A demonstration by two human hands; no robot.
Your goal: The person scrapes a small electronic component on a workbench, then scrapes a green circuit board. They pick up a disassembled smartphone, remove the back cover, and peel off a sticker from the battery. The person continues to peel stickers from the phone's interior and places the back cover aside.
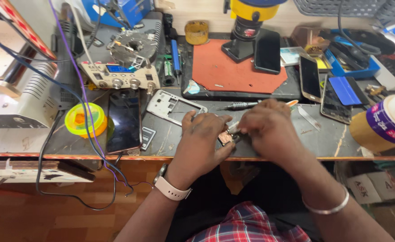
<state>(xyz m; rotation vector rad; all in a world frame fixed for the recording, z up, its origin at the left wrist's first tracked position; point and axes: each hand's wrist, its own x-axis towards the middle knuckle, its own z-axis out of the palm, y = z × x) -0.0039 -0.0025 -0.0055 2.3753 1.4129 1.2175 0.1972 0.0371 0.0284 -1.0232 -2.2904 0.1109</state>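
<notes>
My left hand (202,143) pinches a small coppery part (225,138) at the bench (331,139) front edge; right hand (266,127) closed on a thin tool, tip hidden. Best keep part pinned flat, wrists braced, light pressure.

Worktop (327,139): dark marbled surface, pale veins. Mat (237,71) at far edge: terracotta red on black tray. Tape roll (86,119) near left edge: yellow-green, orange core. Phone frame (172,106): silver-white. Small part (225,137) at near edge: coppery. Watch strap (172,190): pale pink. Shirt (251,226): red-blue plaid. Bangle (327,209): silver.
</notes>
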